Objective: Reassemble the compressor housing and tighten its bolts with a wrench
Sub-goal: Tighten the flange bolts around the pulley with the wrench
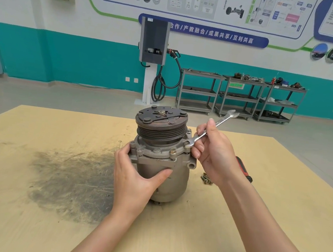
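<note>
While the left hand [136,175] wraps the compressor [163,166] to steady it, right hand [214,150] fingers pinch the wrench [212,128], its lower end on a bolt [186,143] beside the fingertips.

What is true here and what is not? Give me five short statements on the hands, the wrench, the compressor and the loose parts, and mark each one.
1. The compressor stands upright on the wooden table with its pulley on top. True.
2. The right hand holds the wrench with one open end at a bolt on the housing flange. True.
3. The left hand lies flat on the table. False: it grips the side of the compressor body.
4. Loose bolts lie on the table to the right of the compressor. True.
5. The red-handled tool is in the left hand. False: it lies on the table behind the right wrist.
</note>
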The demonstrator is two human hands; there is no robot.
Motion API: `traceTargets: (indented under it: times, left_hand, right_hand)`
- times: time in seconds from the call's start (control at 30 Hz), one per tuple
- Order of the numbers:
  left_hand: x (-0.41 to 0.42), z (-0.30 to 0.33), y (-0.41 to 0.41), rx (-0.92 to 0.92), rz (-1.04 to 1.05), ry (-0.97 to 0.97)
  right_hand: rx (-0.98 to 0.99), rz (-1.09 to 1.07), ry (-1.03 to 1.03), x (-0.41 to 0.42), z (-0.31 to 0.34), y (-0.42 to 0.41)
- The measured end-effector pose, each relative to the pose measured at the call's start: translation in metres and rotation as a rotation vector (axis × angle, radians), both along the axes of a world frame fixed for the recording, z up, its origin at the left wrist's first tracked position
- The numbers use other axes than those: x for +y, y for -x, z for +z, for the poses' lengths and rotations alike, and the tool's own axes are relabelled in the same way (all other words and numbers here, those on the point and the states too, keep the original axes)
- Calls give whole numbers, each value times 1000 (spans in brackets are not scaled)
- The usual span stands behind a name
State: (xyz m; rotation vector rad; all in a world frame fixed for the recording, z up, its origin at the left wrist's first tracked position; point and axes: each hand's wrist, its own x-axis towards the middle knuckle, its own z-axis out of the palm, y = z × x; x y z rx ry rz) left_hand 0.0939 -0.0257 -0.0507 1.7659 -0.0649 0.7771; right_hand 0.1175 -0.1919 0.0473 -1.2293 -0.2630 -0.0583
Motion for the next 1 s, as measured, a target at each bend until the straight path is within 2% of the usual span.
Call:
traceTargets:
  times: [0.27,0.47,0.57,0.77,1.0]
  left_hand:
    - [0,0,0,-13,-2,0]
    - [-1,0,0,-2,7,-9]
    - [-1,1,0,-5,2,3]
    - [-2,-1,-1,-14,6,8]
    - [-3,1,0,-10,14,-18]
  right_hand:
    - [87,-32,29,-1,3,-1]
    - [42,-10,23,-6,-2,-3]
    - [-8,-64,8,-2,-8,-3]
    - [-194,-358,-63,19,-24,1]
    - [-494,-561,-8,30,-39,17]
